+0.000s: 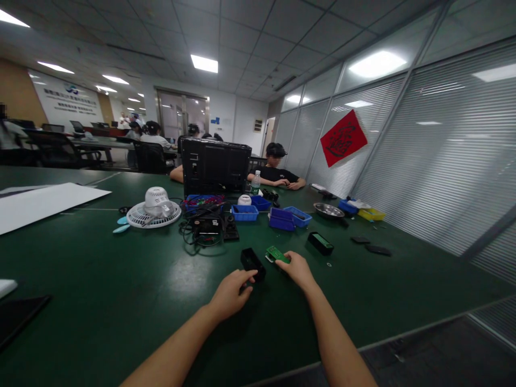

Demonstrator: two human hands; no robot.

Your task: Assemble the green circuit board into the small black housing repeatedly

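Note:
In the middle of the green table, an open black plastic case (249, 259) lies slantwise, its hollow side up. My left hand (231, 293) reaches its near end, the index fingertip touching the rim and the thumb held apart below. Just right of the case, my right hand (297, 269) pinches a green circuit board (278, 253) by its near end. A white part (269, 258) shows under the board's left edge. Farther right sits a second black case (320, 243) with a green board inside. The undersides of my right fingers are hidden.
Blue bins (282, 219), a cable-wrapped black device (207, 228), a white fan (153, 209) and a metal bowl (329, 210) stand behind. Flat black pieces (378, 250) lie right. Beyond a large black monitor-like box (215, 166), a person (278, 172) sits across the table.

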